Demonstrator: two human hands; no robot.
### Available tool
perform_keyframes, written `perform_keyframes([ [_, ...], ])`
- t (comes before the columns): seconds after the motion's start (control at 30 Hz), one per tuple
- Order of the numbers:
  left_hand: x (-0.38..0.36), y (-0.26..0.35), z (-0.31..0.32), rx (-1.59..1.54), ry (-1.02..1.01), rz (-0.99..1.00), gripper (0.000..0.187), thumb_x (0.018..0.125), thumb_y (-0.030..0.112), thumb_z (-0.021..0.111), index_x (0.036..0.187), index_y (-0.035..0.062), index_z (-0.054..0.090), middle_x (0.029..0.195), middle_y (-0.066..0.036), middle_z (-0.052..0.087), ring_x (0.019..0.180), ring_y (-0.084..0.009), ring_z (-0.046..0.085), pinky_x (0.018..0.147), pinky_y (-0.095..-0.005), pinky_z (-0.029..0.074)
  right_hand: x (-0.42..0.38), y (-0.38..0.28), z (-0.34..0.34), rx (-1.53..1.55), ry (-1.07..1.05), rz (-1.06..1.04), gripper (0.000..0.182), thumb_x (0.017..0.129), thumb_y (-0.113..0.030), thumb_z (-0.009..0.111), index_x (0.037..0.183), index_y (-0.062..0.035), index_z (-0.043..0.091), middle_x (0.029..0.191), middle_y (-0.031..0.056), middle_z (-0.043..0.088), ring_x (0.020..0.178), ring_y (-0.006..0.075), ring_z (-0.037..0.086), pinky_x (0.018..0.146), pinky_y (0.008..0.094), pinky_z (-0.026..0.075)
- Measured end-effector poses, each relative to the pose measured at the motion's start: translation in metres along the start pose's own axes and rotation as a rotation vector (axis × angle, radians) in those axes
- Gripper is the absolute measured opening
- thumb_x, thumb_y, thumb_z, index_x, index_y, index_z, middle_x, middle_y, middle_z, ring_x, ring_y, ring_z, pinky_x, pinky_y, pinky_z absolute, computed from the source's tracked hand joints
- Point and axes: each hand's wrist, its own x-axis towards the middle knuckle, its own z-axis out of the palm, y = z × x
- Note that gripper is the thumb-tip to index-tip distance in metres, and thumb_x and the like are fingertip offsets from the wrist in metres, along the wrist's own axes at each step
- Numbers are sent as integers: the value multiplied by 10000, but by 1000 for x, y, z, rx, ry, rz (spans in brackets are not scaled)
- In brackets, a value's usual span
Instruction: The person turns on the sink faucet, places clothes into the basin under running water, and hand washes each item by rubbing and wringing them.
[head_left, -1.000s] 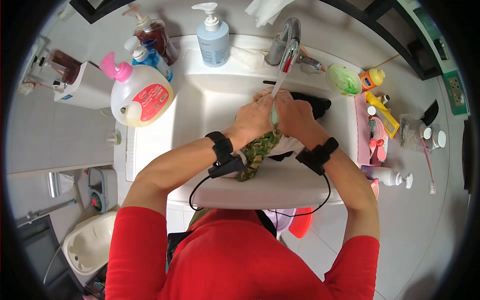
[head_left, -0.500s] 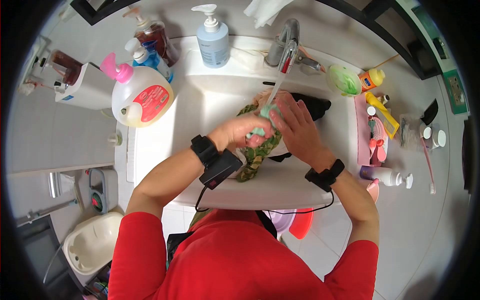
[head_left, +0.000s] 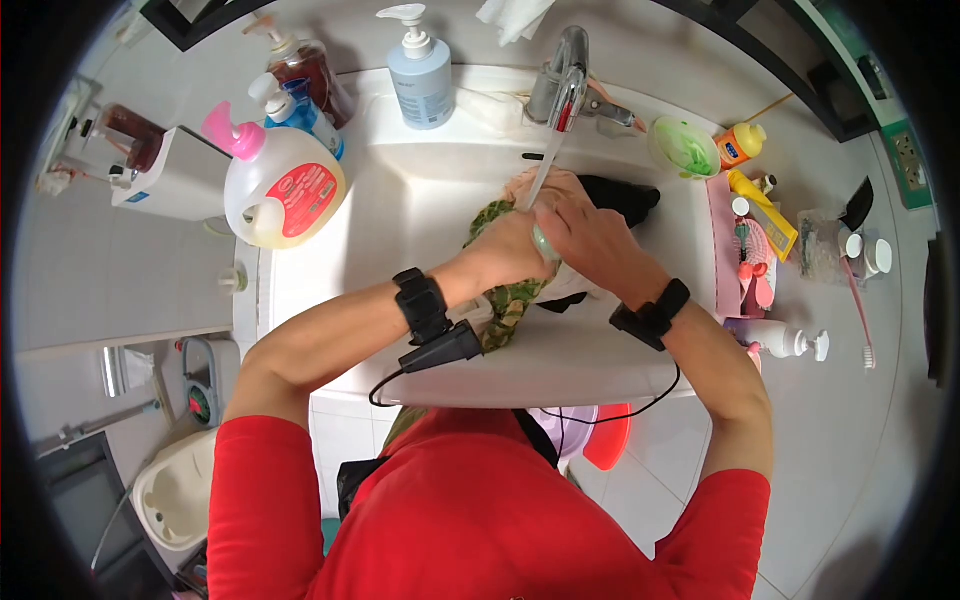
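My left hand (head_left: pixel 508 246) and my right hand (head_left: pixel 588 243) meet under the running faucet (head_left: pixel 568 85), both closed around a small light green cloth (head_left: pixel 544 244). Only a sliver of that cloth shows between the fingers, so its shape is hidden. Water falls onto the knuckles. Beneath my hands, in the white sink (head_left: pixel 385 220), lies a heap of laundry: a green leaf-patterned cloth (head_left: pixel 507 318), a pale pink cloth (head_left: pixel 545 185) and a black cloth (head_left: pixel 625 203).
A blue pump bottle (head_left: pixel 421 85) stands on the sink's back ledge. To the left is a large detergent jug (head_left: pixel 285 195) with a pink pump. On the right are a green-smeared soap dish (head_left: pixel 685 148), a pink organizer (head_left: pixel 728 245) and a white pump bottle (head_left: pixel 778 340).
My right hand has gone from flat, extended fingers to a closed grip. Both hands have come together, covering most of the green cloth.
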Motion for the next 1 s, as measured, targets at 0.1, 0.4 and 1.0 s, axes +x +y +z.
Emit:
perform_keyframes([
  [0.1,5,0,3,245,221,-31,324,678,152,626,965,19,558,794,-215,621,753,-321,622,618,-395,492,0,-1,25,84,-5,152,202,687,-81,585,876,-25,540,830,92,576,752,226,577,662,306,444],
  [0.4,13,-24,14,683,333,273,384,637,155,663,976,34,528,678,-158,612,608,-311,620,545,-387,495,-18,-23,57,409,81,588,237,635,-89,645,846,-30,558,839,141,611,873,307,569,772,372,448],
  [1.0,2,-37,24,933,247,826,164,675,184,600,729,74,491,616,-88,556,476,-220,576,385,-337,448,-43,-100,39,1468,76,1539,193,530,-34,610,703,10,537,591,78,538,487,180,504,428,313,384],
])
